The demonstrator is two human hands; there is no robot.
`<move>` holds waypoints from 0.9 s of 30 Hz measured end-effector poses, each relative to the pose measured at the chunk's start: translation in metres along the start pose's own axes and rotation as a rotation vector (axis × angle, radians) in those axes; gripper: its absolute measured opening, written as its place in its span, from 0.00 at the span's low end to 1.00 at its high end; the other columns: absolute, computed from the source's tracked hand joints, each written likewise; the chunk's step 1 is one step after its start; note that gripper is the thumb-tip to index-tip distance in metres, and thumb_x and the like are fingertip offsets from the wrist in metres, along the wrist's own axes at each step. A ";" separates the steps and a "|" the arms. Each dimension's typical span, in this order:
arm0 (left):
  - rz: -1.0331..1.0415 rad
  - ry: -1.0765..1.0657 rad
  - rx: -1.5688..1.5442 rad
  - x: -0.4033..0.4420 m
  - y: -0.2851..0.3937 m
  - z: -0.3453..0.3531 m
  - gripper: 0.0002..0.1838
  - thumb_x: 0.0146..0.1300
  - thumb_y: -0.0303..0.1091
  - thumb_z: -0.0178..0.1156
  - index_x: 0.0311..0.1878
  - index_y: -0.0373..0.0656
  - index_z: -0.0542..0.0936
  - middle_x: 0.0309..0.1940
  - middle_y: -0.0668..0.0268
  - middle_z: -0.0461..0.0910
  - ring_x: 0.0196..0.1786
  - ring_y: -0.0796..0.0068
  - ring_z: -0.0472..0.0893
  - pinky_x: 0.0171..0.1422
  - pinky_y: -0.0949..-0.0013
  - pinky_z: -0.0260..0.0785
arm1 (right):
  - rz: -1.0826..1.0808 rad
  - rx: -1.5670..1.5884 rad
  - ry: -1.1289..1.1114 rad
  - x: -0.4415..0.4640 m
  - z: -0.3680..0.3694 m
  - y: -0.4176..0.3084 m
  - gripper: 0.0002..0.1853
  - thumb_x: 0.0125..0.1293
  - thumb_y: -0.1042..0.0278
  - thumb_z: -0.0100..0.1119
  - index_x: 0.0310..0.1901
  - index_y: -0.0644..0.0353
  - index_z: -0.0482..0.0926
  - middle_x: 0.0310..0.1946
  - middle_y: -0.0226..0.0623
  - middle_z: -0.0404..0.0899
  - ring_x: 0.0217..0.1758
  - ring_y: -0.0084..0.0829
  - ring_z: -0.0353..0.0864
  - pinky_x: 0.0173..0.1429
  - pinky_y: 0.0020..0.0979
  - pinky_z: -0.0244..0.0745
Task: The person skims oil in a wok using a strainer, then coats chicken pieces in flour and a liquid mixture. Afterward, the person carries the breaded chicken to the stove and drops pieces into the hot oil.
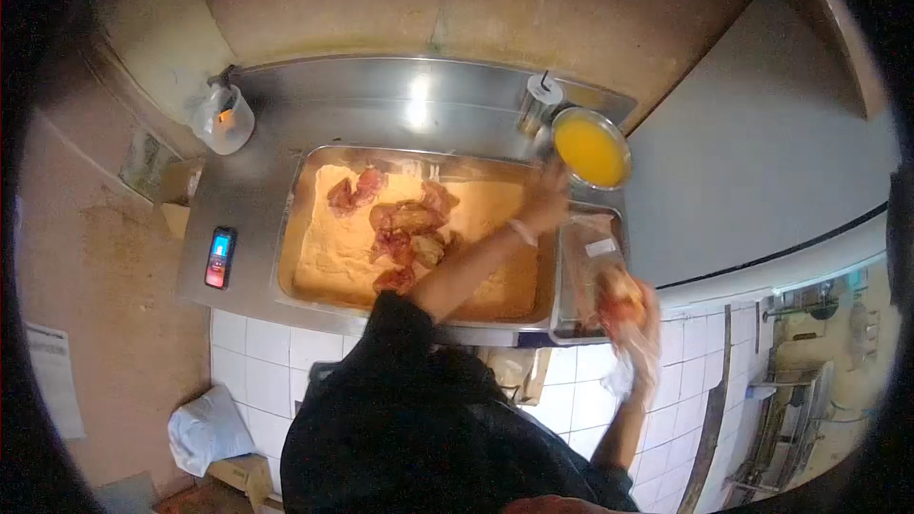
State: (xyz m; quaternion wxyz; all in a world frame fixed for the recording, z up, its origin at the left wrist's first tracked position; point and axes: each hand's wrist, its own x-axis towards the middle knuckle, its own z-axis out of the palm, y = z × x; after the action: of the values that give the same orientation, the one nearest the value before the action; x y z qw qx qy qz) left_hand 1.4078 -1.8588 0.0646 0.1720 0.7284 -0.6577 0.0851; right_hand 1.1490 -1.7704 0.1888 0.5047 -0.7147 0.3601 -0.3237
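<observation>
A large metal tray (284, 266) holds pale orange powder (333, 238) with several pieces of raw reddish meat (407, 219) lying on it. My left hand (545, 195) reaches across the tray to its back right corner, beside a metal bowl of yellow liquid (592, 148); its fingers are blurred. At the right, my right hand (645, 324), apparently in a clear plastic glove, holds a piece of raw meat (621, 305) over the front edge of a smaller metal tray (571, 328). A white label (601, 247) shows inside that smaller tray.
A lit phone (219, 257) lies on the steel counter (252, 200) at the left. Behind it stands a white plastic tub (225, 124). A metal canister (541, 100) is beside the bowl. A white bag (209, 430) and cardboard box (243, 478) are below left.
</observation>
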 end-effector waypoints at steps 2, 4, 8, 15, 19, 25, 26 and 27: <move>-0.071 0.145 -0.116 -0.030 -0.045 -0.060 0.21 0.55 0.40 0.58 0.55 0.59 0.76 0.64 0.54 0.65 0.69 0.50 0.56 0.69 0.38 0.40 | 0.121 0.233 -0.081 0.016 0.041 0.020 0.42 0.49 0.48 0.70 0.62 0.64 0.65 0.56 0.49 0.69 0.59 0.41 0.70 0.61 0.41 0.67; -0.136 0.246 -0.123 -0.070 -0.099 -0.123 0.22 0.55 0.42 0.59 0.56 0.56 0.75 0.63 0.53 0.66 0.67 0.50 0.58 0.67 0.41 0.43 | 0.059 0.202 -0.179 0.044 0.100 0.062 0.40 0.53 0.43 0.65 0.61 0.65 0.67 0.52 0.50 0.73 0.60 0.44 0.69 0.63 0.38 0.63; -0.417 0.292 0.091 -0.210 -0.192 -0.184 0.25 0.56 0.44 0.59 0.58 0.50 0.73 0.62 0.52 0.66 0.64 0.48 0.62 0.64 0.45 0.50 | -0.057 -0.536 -0.295 0.079 0.165 0.054 0.29 0.61 0.44 0.56 0.55 0.61 0.73 0.52 0.48 0.74 0.57 0.44 0.73 0.60 0.38 0.67; -0.833 0.383 0.149 -0.409 -0.229 -0.178 0.29 0.54 0.41 0.62 0.61 0.51 0.70 0.65 0.53 0.61 0.66 0.47 0.57 0.67 0.47 0.48 | -0.140 -1.073 -0.295 0.163 0.150 0.192 0.19 0.64 0.53 0.52 0.48 0.58 0.77 0.42 0.45 0.80 0.44 0.44 0.80 0.49 0.38 0.74; -0.884 0.430 0.034 -0.406 -0.226 -0.173 0.28 0.55 0.39 0.62 0.61 0.48 0.69 0.65 0.53 0.62 0.66 0.47 0.57 0.68 0.49 0.48 | 0.096 -1.360 -0.146 0.199 0.217 0.136 0.17 0.66 0.57 0.51 0.46 0.61 0.77 0.35 0.35 0.79 0.47 0.36 0.80 0.51 0.31 0.73; -0.913 0.429 -0.039 -0.384 -0.226 -0.151 0.26 0.55 0.38 0.62 0.58 0.43 0.70 0.62 0.54 0.64 0.62 0.46 0.60 0.67 0.50 0.51 | 0.130 -0.438 -0.711 0.184 0.299 0.037 0.23 0.71 0.55 0.43 0.60 0.63 0.68 0.55 0.37 0.73 0.59 0.32 0.71 0.62 0.29 0.65; -0.925 0.451 -0.036 -0.384 -0.224 -0.154 0.26 0.54 0.38 0.62 0.57 0.43 0.70 0.61 0.54 0.65 0.61 0.46 0.61 0.66 0.50 0.52 | 0.139 -0.345 -0.778 0.185 0.302 0.038 0.24 0.72 0.55 0.42 0.61 0.63 0.67 0.57 0.37 0.72 0.61 0.32 0.70 0.63 0.28 0.64; -0.943 0.460 -0.033 -0.383 -0.224 -0.156 0.26 0.54 0.38 0.62 0.57 0.43 0.70 0.61 0.54 0.65 0.61 0.46 0.61 0.66 0.50 0.52 | -0.235 -0.672 -0.823 0.200 0.306 0.049 0.24 0.71 0.56 0.43 0.61 0.64 0.67 0.57 0.39 0.72 0.60 0.33 0.70 0.62 0.31 0.65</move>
State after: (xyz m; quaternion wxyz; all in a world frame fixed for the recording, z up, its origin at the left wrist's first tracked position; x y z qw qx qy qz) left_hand 1.5989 -1.4298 0.0440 0.3432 0.9049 -0.2049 0.1461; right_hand 1.4990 -1.8004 0.0754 0.3080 -0.9399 0.1343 0.0614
